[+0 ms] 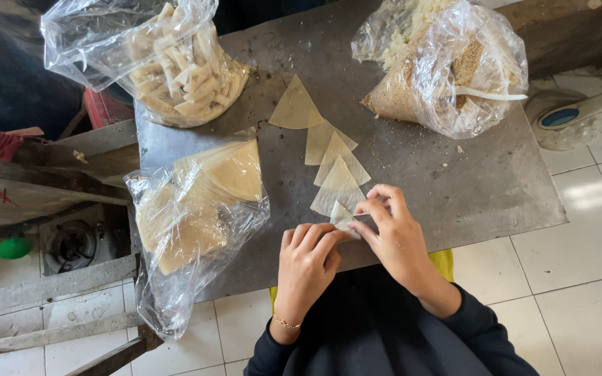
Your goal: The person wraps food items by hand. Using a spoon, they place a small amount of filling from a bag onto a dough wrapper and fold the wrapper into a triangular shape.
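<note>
My left hand and my right hand meet at the near edge of a grey metal tabletop. Between their fingertips they pinch and fold a small triangular pastry wrapper. A row of pale triangular wrappers overlaps in a line running away from my hands toward the table's middle. The wrapper being folded is partly hidden by my fingers.
A clear bag of stacked flat wrappers lies at the left. A bag of rolled pastries sits at the back left. A bag of crumbly filling with a white spoon sits at the back right. A fan base stands on the tiled floor.
</note>
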